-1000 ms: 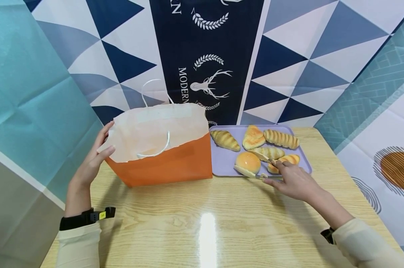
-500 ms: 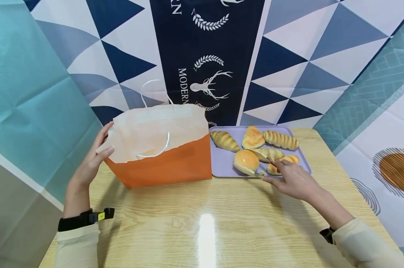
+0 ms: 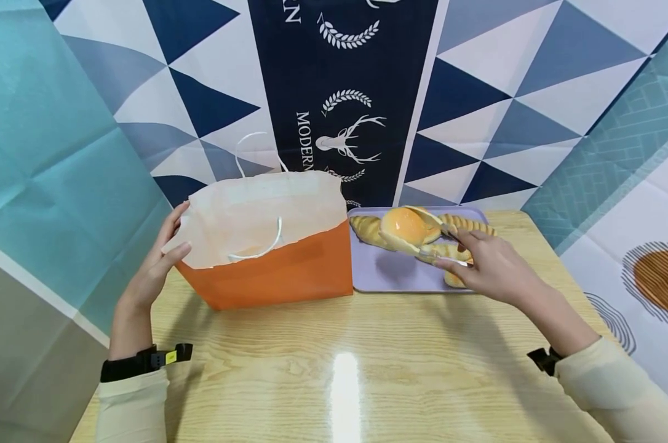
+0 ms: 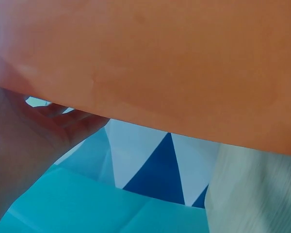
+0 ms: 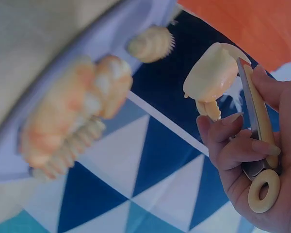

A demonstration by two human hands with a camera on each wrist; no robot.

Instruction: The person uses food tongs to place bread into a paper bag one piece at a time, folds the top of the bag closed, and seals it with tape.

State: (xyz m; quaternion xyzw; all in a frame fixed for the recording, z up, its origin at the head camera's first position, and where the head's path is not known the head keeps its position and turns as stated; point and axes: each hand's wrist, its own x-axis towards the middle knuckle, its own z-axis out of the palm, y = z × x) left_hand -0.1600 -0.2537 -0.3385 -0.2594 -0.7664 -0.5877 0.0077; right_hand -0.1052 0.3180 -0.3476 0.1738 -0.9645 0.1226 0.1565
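Note:
My left hand [image 3: 152, 263] grips the left side of an orange paper bag [image 3: 278, 274], thumb at the front and fingers behind. The bag stands open at the top, with a pale inside and white cord handles. In the left wrist view the fingers reach round the orange paper's edge. My right hand [image 3: 491, 266] holds tongs [image 5: 260, 109] with cream handles and a ring at the end. A round glossy bun [image 3: 403, 225] sits between the tong tips, raised over the purple tray [image 3: 375, 280], its shadow below.
Several breads lie on the tray, among them a ridged croissant-shaped one [image 3: 367, 229] at its left and a long twisted roll [image 3: 461, 223] at the back. The bag's right side meets the tray. A patterned cloth [image 3: 339, 80] hangs behind the wooden table [image 3: 267, 369].
The tongs have closed round the bun and lifted it off the tray's front, up and towards the back. My right hand rose with it. The left hand and bag stayed put.

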